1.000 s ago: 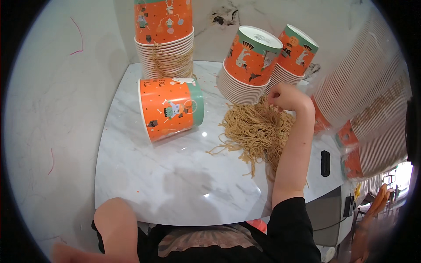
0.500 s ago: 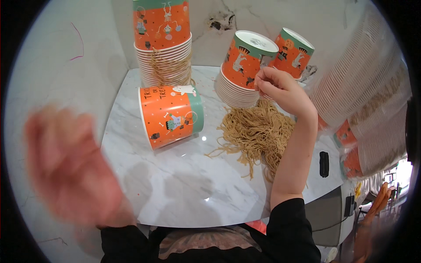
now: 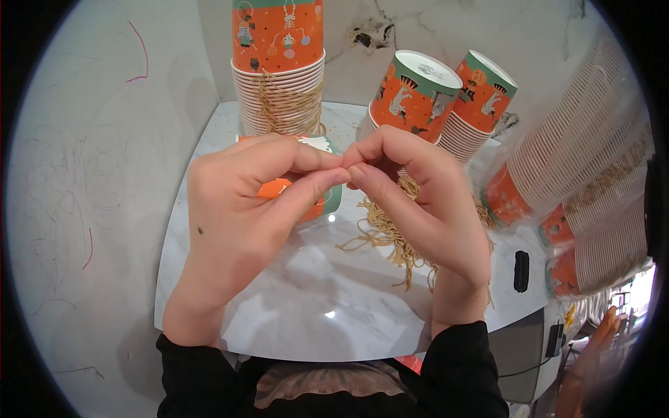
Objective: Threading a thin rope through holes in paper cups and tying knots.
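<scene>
My left hand [image 3: 237,216] and my right hand [image 3: 435,216] meet above the middle of the table, thumbs and forefingers pinched tip to tip. Whatever they pinch, if anything, is too small or hidden to make out. Behind my left fingers a paper bucket [image 3: 333,204], orange with a green base band, lies on its side, mostly covered by that hand. Tan cut strings [image 3: 394,240] lie in a loose pile beneath my right hand, which hides much of them.
At the back left rises a tall stack of nested buckets [image 3: 279,90] with tan string draped on its rims. Two upside-down stacks, one nearer [image 3: 411,104] and one behind [image 3: 484,104], stand back right. Plastic-wrapped stacks [image 3: 557,167] lean at right, near a small black object [image 3: 521,272].
My left hand has swung in from the far left to meet the right. My right hand has come nearer, away from the upside-down stack. The view has shifted slightly.
</scene>
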Motion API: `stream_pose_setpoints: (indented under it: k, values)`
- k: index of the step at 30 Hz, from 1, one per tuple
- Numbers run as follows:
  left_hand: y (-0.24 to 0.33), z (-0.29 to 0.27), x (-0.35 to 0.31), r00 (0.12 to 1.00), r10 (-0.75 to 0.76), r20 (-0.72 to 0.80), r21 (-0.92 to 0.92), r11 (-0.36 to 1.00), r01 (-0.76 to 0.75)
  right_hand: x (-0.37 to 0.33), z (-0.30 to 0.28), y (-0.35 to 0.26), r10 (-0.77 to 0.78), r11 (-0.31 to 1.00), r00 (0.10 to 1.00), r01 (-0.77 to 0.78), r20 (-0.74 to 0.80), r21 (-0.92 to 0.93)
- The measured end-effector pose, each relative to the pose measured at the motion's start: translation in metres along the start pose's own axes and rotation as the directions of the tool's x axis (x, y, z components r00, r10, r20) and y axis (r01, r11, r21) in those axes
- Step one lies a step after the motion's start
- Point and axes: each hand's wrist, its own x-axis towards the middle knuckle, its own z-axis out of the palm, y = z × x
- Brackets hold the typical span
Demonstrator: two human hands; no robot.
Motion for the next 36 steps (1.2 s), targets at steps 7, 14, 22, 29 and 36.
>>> stream_pose_setpoints:
  k: [7,14,22,29,36]
  values:
    - [-0.005,-0.014,0.005,0.987,0.124,-0.099,0.177,0.979,-0.106,-0.002,0.003,-0.007,0.248,0.893,0.956,-0.289,0.159,0.344]
    - [-0.014,-0.076,0.013,0.84,0.174,-0.515,0.236,0.97,-0.057,-0.007,-0.044,0.006,0.155,0.986,0.985,-0.149,-0.082,0.069]
    - [-0.006,-0.023,0.006,0.996,-0.093,0.0,0.093,0.991,0.093,-0.02,-0.072,0.035,0.063,0.738,0.972,-0.197,-0.226,-0.645]
    - [-0.012,-0.001,0.002,0.994,-0.092,0.063,0.197,0.977,0.078,0.0,0.01,-0.006,0.128,0.861,0.967,-0.219,0.221,0.459]
    - [-0.013,-0.008,0.004,0.99,-0.13,0.049,0.123,0.985,0.124,0.002,0.014,0.007,0.131,0.899,0.988,-0.151,0.077,0.412]
